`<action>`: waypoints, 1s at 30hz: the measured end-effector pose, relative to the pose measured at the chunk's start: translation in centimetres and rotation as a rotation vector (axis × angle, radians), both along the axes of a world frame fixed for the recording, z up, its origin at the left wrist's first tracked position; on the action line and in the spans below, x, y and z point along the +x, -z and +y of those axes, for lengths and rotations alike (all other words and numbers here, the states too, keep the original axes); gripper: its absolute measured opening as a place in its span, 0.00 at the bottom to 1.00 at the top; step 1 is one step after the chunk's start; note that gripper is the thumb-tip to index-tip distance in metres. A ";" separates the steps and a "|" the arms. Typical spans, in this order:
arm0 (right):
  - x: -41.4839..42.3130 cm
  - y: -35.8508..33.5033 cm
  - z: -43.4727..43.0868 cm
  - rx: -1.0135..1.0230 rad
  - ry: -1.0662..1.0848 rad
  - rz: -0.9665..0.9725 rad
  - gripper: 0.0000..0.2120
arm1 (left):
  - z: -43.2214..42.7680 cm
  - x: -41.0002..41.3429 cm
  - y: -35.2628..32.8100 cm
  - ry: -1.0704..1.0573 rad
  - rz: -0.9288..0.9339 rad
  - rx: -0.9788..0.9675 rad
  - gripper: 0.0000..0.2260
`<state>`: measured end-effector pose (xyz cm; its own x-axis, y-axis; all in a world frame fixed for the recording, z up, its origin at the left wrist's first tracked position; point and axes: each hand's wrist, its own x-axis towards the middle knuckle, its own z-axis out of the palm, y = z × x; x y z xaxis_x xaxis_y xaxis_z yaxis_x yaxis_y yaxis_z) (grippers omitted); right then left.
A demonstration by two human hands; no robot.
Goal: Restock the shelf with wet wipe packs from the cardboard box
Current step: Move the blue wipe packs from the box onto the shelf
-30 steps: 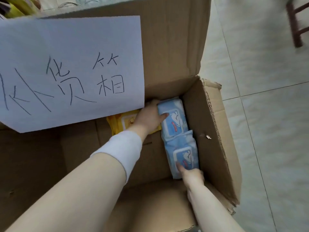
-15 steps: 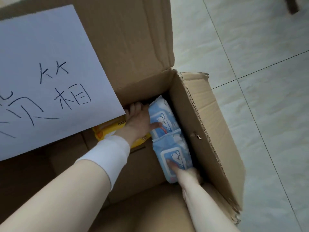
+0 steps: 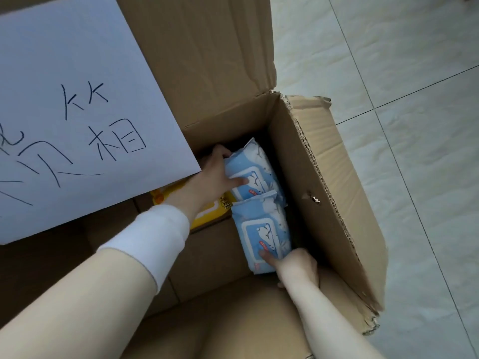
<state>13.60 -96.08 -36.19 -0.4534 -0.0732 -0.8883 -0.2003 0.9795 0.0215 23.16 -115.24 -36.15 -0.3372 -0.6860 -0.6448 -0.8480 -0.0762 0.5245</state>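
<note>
Two blue wet wipe packs lie end to end inside the open cardboard box (image 3: 324,177), against its right wall. My left hand (image 3: 210,177) grips the far blue pack (image 3: 255,172), thumb on its lid and fingers around its left edge. My right hand (image 3: 295,265) holds the near blue pack (image 3: 264,229) at its near end, thumb pressed on the lid. A yellow wipe pack (image 3: 207,211) lies flat under my left wrist, partly hidden. The shelf is out of view.
A white paper sheet (image 3: 72,112) with handwritten black characters is stuck on the box's raised far flap and overhangs the left of the opening. The box's right flap stands up beside pale floor tiles (image 3: 414,125) to the right.
The view has swung left and nearer to the box. Both hands stay on the same blue packs, which have tipped up slightly against the right wall.
</note>
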 end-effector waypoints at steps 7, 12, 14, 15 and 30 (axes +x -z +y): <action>0.1 -0.3 -1.0 0.128 -0.502 -0.050 0.41 | -1.3 0.7 -0.8 0.197 -0.048 0.079 0.38; -0.4 0.9 -0.8 0.024 -0.306 -0.151 0.38 | -0.9 1.2 -1.4 0.135 0.002 0.100 0.29; -0.8 0.9 -1.0 0.011 -0.296 -0.150 0.34 | -0.9 1.2 -2.0 0.095 0.031 0.071 0.30; -0.9 0.9 -1.1 0.005 -0.289 -0.158 0.33 | -0.9 1.2 -2.3 0.079 0.039 0.037 0.31; -0.7 -5.5 -0.8 -0.288 0.108 -0.299 0.25 | 0.7 1.6 -7.3 -0.011 -0.031 -0.231 0.31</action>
